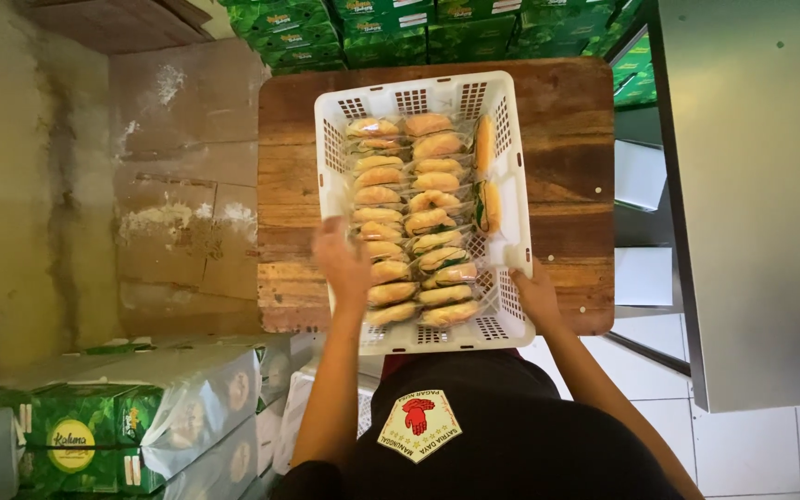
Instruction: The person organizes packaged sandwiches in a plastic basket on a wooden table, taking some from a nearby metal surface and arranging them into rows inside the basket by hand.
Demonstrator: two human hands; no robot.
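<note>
A white plastic crate (418, 95) sits on a wooden table (567, 167), seen from above. Inside are two long rows of wrapped buns (414, 215) in clear packets, with two more packets (485, 176) standing along the right wall. My left hand (343, 262) rests on the crate's left rim near the front, fingers reaching over the nearest buns. Against the crate's front right corner lies my right hand (537, 294). Whether either hand grips the rim is unclear.
Green printed boxes (391, 23) are stacked behind the table, and more green boxes in plastic wrap (131, 407) lie at the lower left. Flattened cardboard (187, 185) covers the floor on the left. A grey metal cabinet (761, 185) stands on the right.
</note>
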